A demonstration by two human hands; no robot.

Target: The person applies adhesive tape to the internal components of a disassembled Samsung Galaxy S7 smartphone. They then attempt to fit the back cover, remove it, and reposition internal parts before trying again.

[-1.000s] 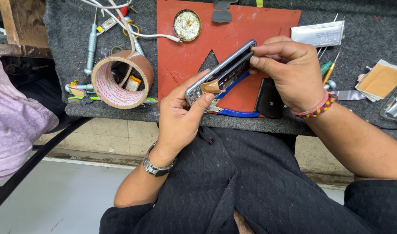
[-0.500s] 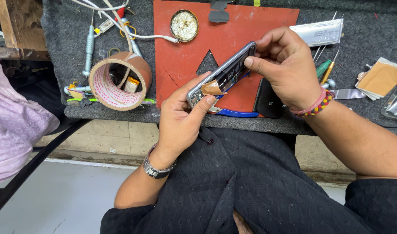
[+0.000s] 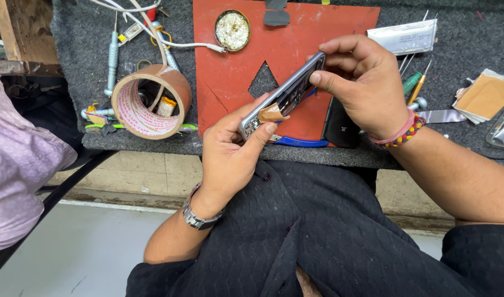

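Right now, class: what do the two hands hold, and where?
A slim silver-edged phone: left hand pinches its lower end, right hand its upper end.

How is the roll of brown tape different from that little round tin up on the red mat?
The roll of brown tape is large, hollow and stands on its edge on the grey felt, with small items showing through its core. The round tin is small, shallow and lies flat on the red mat, its inside a pale speckled gold. Both are circular.
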